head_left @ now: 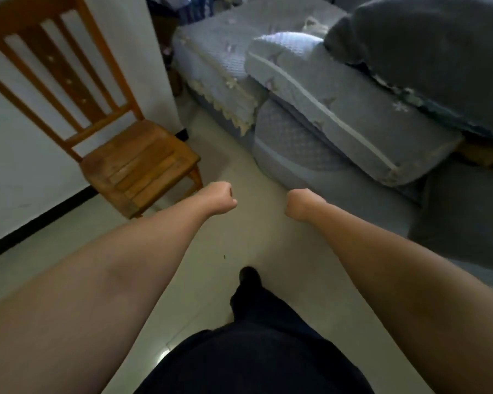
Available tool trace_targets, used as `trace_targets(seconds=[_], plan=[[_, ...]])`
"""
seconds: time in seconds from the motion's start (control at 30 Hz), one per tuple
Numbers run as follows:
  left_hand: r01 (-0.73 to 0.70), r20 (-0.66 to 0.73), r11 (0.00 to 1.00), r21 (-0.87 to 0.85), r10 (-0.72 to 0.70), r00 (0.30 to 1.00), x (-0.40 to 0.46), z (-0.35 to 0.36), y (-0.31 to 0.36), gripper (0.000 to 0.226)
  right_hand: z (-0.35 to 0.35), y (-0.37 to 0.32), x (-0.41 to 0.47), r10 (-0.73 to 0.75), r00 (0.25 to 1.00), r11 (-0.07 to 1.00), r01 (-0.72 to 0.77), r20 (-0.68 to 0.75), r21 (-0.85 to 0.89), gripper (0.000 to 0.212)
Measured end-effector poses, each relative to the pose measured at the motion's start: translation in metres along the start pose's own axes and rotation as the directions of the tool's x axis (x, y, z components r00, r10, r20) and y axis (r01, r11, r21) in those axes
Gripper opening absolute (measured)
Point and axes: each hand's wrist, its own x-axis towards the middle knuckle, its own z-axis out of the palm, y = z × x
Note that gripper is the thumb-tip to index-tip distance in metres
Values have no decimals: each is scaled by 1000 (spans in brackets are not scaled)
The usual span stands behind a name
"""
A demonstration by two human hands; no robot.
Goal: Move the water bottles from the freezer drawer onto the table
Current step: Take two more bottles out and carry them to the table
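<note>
No water bottle, freezer drawer or table is in view. Both my arms stretch forward over the pale tiled floor. My left hand [219, 199] is curled into a fist and holds nothing. My right hand [300, 204] is curled the same way, a short gap to the right of it, also holding nothing. Below them I see my dark trouser leg and shoe [249, 275] stepping forward.
A wooden slatted chair [138, 163] stands against the white wall on the left. A sofa with grey-blue covers and stacked cushions [325, 109] fills the right side, with a dark grey blanket [427, 44] on top. A strip of floor runs between chair and sofa.
</note>
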Motion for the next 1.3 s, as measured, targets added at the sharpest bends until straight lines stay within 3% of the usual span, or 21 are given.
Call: trace_targets(seconds=[0.3, 0.5, 0.6, 0.8, 0.9, 0.97, 1.03, 1.17, 1.3], plan=[[267, -122, 912, -310, -317, 941, 20, -61, -71, 28, -76, -118, 109, -306, 946, 923, 322, 108, -211, 31], [449, -78, 733, -512, -560, 825, -17, -66, -159, 16, -70, -242, 142, -526, 813, 751, 582, 251, -311, 17], [509, -66, 641, -574, -656, 752, -41, -66, -208, 12, -60, -314, 134, -592, 741, 652, 672, 317, -352, 23], [567, -48, 562, -602, -735, 677, -75, -76, -309, 33, -44, -430, 124, -649, 674, 546, 736, 353, -401, 14], [569, -56, 554, -608, -745, 665, -97, -91, -364, 28, -37, -488, 120, -664, 647, 477, 752, 375, -455, 21], [582, -69, 533, -614, -771, 633, -122, -103, -412, 15, -29, -541, 115, -684, 626, 432, 762, 374, -483, 26], [597, -68, 499, -628, -799, 597, -141, -109, -449, 16, -19, -582, 107, -699, 596, 396, 782, 395, -481, 34], [619, -24, 369, -693, -871, 491, -182, -112, -512, 37, 5, -662, 90, -721, 536, 309, 816, 438, -489, 43], [605, 27, 252, -755, -910, 413, -212, -108, -561, 39, 27, -752, 86, -719, 478, 209, 841, 505, -499, 30]])
